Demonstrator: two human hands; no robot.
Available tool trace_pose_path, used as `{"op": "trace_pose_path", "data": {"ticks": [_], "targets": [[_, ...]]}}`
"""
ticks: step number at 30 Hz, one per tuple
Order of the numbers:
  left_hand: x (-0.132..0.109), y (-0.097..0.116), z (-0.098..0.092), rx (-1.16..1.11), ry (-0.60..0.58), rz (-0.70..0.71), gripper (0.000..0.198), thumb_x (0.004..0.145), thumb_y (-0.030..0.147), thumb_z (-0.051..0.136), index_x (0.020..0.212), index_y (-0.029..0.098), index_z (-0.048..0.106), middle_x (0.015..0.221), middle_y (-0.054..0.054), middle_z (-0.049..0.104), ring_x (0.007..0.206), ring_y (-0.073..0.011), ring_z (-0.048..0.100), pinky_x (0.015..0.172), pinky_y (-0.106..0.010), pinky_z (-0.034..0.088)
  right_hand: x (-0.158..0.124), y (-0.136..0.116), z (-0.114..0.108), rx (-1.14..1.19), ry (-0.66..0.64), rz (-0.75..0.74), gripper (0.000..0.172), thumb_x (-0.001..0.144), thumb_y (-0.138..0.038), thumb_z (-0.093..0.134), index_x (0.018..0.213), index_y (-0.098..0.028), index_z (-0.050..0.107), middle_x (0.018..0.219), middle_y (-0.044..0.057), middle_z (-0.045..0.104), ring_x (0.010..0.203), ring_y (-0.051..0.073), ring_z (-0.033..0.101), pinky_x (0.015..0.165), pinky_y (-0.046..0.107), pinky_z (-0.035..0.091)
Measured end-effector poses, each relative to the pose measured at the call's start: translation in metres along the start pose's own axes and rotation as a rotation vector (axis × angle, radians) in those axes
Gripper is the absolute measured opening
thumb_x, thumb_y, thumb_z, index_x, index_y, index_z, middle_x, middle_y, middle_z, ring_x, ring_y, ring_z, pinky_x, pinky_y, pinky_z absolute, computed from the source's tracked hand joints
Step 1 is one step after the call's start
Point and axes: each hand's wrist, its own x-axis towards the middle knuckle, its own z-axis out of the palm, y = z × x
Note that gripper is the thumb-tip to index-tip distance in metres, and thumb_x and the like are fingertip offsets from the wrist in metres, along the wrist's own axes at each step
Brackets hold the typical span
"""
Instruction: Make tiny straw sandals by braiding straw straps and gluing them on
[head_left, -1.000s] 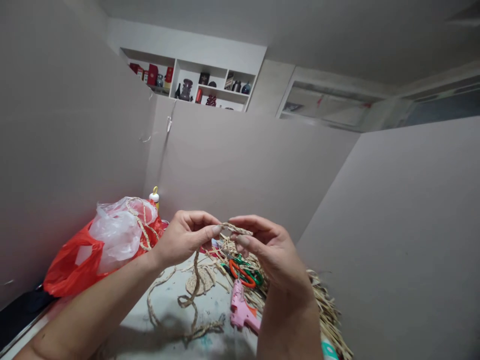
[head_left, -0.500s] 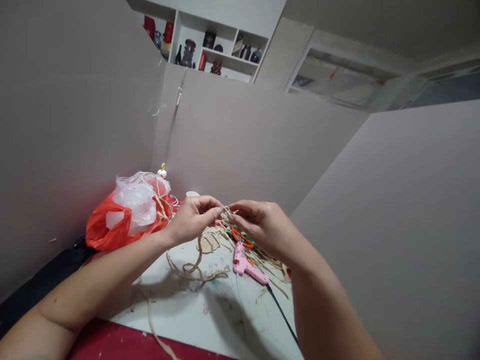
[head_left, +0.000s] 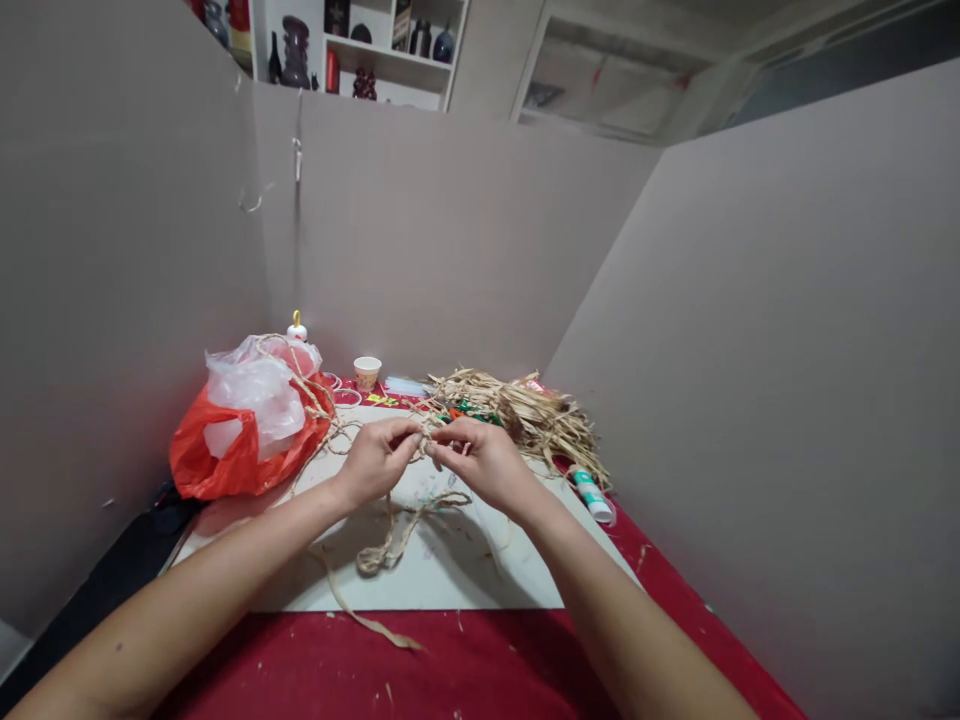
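Note:
My left hand [head_left: 379, 458] and my right hand [head_left: 484, 465] meet over the white board [head_left: 300, 590], both closed in a pinch. Between their fingertips is a small piece of braided straw cord [head_left: 425, 440], its shape partly covered by the fingers. Below the hands lies a longer straw braid [head_left: 375, 558], looped on the board with one end pointing right. Just behind the right hand, green and orange handles [head_left: 471, 410] show in part at the edge of the straw pile.
A bundle of dry straw [head_left: 547, 415] spreads at the back right, beside a green-and-white tube [head_left: 592, 497]. At left sits a red plastic bag [head_left: 214, 460] with clear plastic on it. A paper cup [head_left: 367, 373] stands at the back. Grey panels [head_left: 427, 240] enclose the red-covered table [head_left: 360, 670].
The view has shifted, showing more of the table and straw bundle. Both hands still pinch the braided piece. The pink glue gun seen earlier under the right hand is no longer visible.

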Motion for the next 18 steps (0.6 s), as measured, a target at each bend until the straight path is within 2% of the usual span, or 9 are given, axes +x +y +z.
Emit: {"op": "trace_pose_path", "data": {"ticks": [5,8,13,18], "targets": [[0.002,-0.005,0.011,-0.06,-0.005,-0.056,0.018,0.085,0.025,0.056,0.087,0.016,0.071,0.078,-0.005,0.07,0.069,-0.015,0.059,0.068,-0.026,0.048,0.001,0.01,0.0,0.078,0.054,0.042,0.015,0.073,-0.017,0.064,0.059,-0.019,0.067,0.059,0.001,0.061,0.058,0.015,0.052,0.057,0.026,0.039],[0.003,-0.007,0.019,-0.137,-0.034,-0.111,0.02,0.085,0.029,0.058,0.091,0.014,0.07,0.08,-0.005,0.07,0.069,-0.0144,0.061,0.067,-0.026,0.051,-0.001,0.02,-0.003,0.182,0.035,0.103,0.018,0.078,-0.023,0.06,0.062,-0.017,0.067,0.054,0.0,0.057,0.05,0.013,0.048,0.049,0.025,0.039],[-0.004,-0.013,0.03,-0.23,-0.037,-0.216,0.021,0.085,0.03,0.06,0.093,0.013,0.069,0.078,-0.004,0.068,0.067,-0.0131,0.061,0.063,-0.025,0.053,-0.003,0.044,-0.005,0.362,-0.068,0.216,0.015,0.077,-0.026,0.061,0.069,-0.015,0.067,0.056,0.0,0.06,0.047,0.011,0.049,0.045,0.023,0.04],[-0.019,-0.025,0.035,-0.224,-0.003,-0.312,0.021,0.085,0.03,0.059,0.09,0.013,0.07,0.073,-0.003,0.066,0.062,-0.0122,0.059,0.058,-0.023,0.052,-0.004,0.062,0.014,0.508,-0.201,0.282,0.014,0.07,-0.025,0.069,0.061,-0.014,0.069,0.053,-0.001,0.06,0.05,0.011,0.051,0.048,0.022,0.039]]}}
